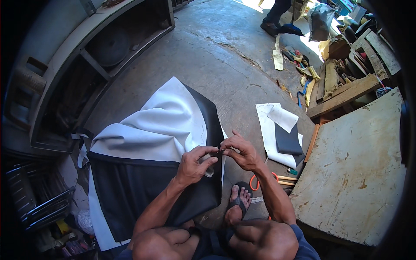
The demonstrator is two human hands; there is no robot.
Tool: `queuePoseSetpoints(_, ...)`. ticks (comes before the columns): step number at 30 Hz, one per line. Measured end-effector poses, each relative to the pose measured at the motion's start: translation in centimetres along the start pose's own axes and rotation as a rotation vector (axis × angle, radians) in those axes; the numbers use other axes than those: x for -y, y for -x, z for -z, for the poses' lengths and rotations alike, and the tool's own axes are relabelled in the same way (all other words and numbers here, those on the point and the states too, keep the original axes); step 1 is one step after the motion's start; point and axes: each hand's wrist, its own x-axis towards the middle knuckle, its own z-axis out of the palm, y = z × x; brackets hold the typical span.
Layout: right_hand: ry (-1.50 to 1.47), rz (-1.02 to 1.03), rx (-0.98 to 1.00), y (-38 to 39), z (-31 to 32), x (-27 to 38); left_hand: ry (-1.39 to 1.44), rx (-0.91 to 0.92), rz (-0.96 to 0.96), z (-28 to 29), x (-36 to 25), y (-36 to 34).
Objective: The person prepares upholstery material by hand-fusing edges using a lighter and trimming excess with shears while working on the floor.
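A large sheet of leather-like material, black (134, 180) on one face and white (151, 138) on the other, lies folded and draped across the floor in front of me. My left hand (195, 164) is closed, thumb and fingers pinching the sheet's black edge near its right side. A small pale flap shows under those fingers. Close beside it, my right hand (241, 152) pinches at the same edge, fingertips almost meeting the left ones. Whatever sits between the right fingertips is too small and dark to make out.
White and black offcuts (279, 134) lie right of my hands. Orange-handled scissors (255, 182) rest by my sandalled foot (239, 201). A worn board (351, 173) stands at right, scrap wood (346, 95) beyond it. A cabinet (97, 65) lines the left. Another person's leg (277, 13) shows far off.
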Motion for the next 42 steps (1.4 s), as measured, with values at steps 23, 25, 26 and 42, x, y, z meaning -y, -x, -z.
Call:
queuePoseSetpoints(23,0.341,0.004,-0.141,1.1,-2.0,3.4,0.100,0.100,0.232,1.2,0.4,-0.3)
queuePoseSetpoints(25,0.341,-0.006,-0.140,1.3,-2.1,3.4,0.137,0.093,0.221,1.0,0.6,-0.3)
queuePoseSetpoints(26,0.343,-0.011,-0.140,1.4,-2.1,3.3,0.178,0.089,0.226,0.9,0.4,-0.4)
queuePoseSetpoints(42,0.284,-0.035,-0.242,2.0,-3.3,3.1,0.233,0.068,0.241,0.0,1.0,-0.3)
